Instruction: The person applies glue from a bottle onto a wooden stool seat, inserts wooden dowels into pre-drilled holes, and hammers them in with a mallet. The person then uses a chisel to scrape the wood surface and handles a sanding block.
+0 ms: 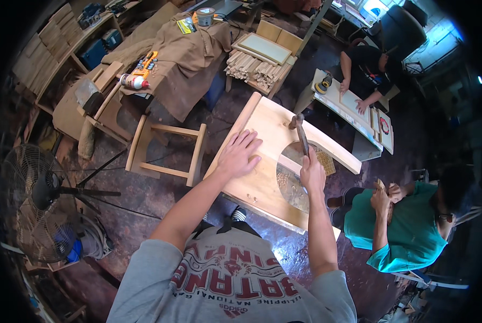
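Observation:
A pale wooden piece (268, 118) with a big curved cutout lies in front of me, a long rounded rail along its left edge. My left hand (240, 155) rests flat on its left part, fingers stretched out. In my right hand (312, 171) is a hammer (303, 139), gripped by the handle above the cutout. The hammer's head is over the far part of the wood; whether it touches the surface I cannot tell. Through the cutout, wood shavings (284, 182) and part of a tan block (325, 162) show.
At left stand a wooden frame (171, 130) and a large fan (42, 188). A cloth-covered table (171, 59) holds a glue bottle (133, 82). Stacked wood strips (254, 70) lie beyond. One person (402, 226) sits close at right; another (373, 70) works at a farther bench.

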Motion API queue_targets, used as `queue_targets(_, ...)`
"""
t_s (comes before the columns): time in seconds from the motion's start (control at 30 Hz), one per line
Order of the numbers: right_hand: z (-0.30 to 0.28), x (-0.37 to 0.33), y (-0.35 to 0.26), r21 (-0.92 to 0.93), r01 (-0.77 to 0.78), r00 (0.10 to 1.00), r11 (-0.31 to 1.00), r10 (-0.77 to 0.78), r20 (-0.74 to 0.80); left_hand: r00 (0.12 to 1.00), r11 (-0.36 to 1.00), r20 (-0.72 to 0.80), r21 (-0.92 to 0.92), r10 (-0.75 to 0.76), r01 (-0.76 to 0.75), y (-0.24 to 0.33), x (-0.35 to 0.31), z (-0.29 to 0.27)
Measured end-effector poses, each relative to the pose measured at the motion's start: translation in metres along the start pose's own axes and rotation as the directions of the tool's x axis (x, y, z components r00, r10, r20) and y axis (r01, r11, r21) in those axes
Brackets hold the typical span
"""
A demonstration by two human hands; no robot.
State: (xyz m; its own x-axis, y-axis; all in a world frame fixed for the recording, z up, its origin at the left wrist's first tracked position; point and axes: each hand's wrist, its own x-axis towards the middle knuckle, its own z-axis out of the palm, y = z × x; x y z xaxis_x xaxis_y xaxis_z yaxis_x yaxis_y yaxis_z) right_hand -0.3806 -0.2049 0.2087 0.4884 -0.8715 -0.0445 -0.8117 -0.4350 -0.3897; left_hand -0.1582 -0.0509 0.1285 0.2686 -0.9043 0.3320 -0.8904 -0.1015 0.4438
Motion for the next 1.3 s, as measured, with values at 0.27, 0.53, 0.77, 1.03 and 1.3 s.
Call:
queue_targets(0.27, 0.016, -0.004, 0.007, 0.033, 0.001, 0.988, 0.999, 0.004, -0.152, 1.000, 1.000, -0.009, -0.023, 0.011, -0.011, 0.002, 0.003, -0.004)
queue_targets(0.53, 0.016, -0.011, -0.006, -0.002, -0.055, 0.995, 0.998, 0.055, -0.078, 1.000, 0.999, -0.014, -0.043, 0.017, -0.018, 0.000, -0.003, -0.004)
queue_targets(0.77, 0.018, -0.009, 0.000, 0.022, -0.006, 0.990, 1.000, 0.009, -0.143, 1.000, 1.000, 0.007, -0.005, 0.007, -0.007, 0.003, -0.002, -0.004)
queue_targets(1.03, 0.015, -0.013, -0.011, 0.128, -0.049, 0.983, 0.991, 0.070, -0.168, 1.000, 1.000, 0.001, -0.014, 0.019, -0.019, 0.001, -0.002, -0.005)
queue_targets(1.3, -0.001, -0.013, -0.020, 0.086, -0.079, 0.986, 0.993, 0.090, -0.138, 1.000, 1.000, -0.007, -0.018, 0.018, -0.019, -0.001, -0.004, -0.003)
